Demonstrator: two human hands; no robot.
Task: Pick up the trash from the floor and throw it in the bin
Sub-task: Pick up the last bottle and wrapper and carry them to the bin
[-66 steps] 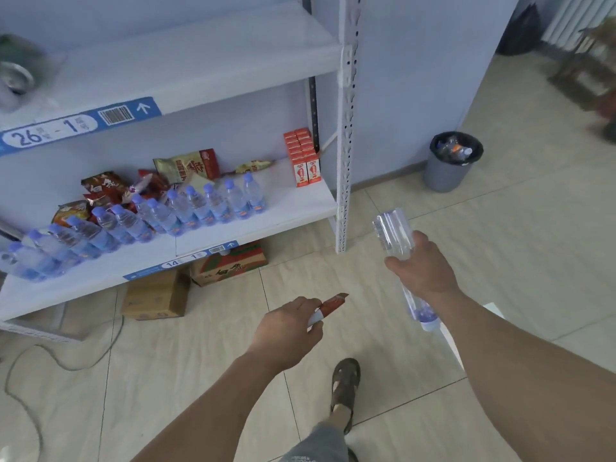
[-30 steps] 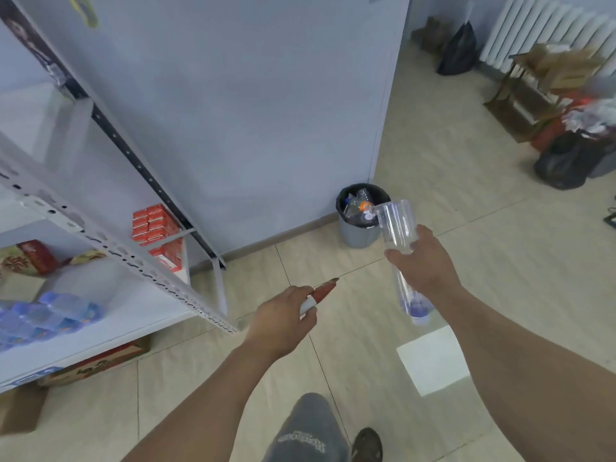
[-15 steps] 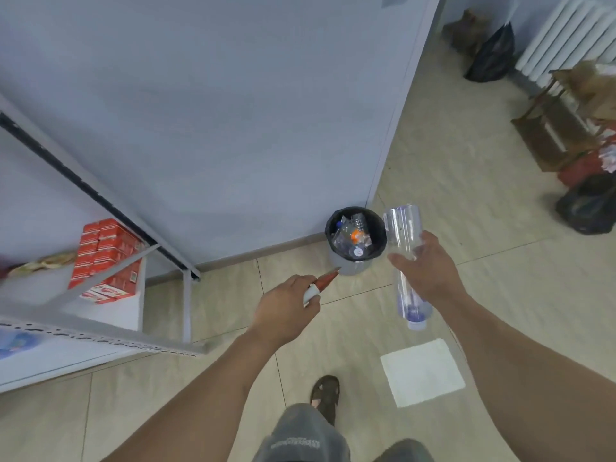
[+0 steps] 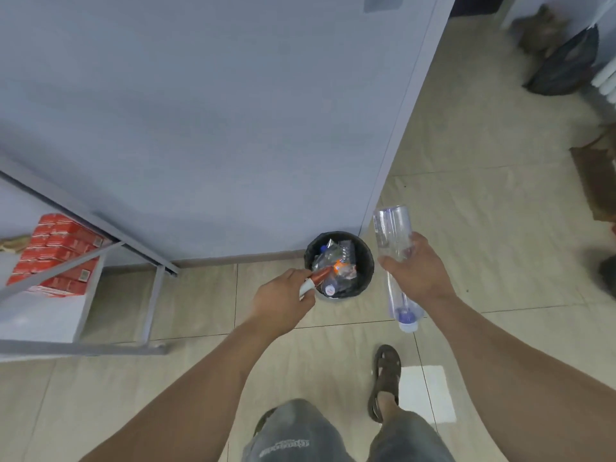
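A small round bin (image 4: 366, 261) with a black liner stands on the tiled floor against the wall, with bottles and wrappers inside. My left hand (image 4: 283, 300) is closed on a red and white wrapper (image 4: 316, 278), whose red tip reaches over the bin's near left rim. My right hand (image 4: 416, 271) grips an empty clear plastic bottle (image 4: 391, 235) around its middle, cap end down, just right of the bin.
A metal shelf rack (image 4: 100, 255) with red cartons (image 4: 56, 255) stands to the left. A white paper sheet (image 4: 430, 395) lies on the floor by my sandalled foot (image 4: 383, 378). Dark bags (image 4: 563, 68) and a brown box (image 4: 596, 175) sit at the right.
I have walked from the shelf toward the bin; it is now right in front of my hands. My left hand has brought the wrapper over the bin's rim.
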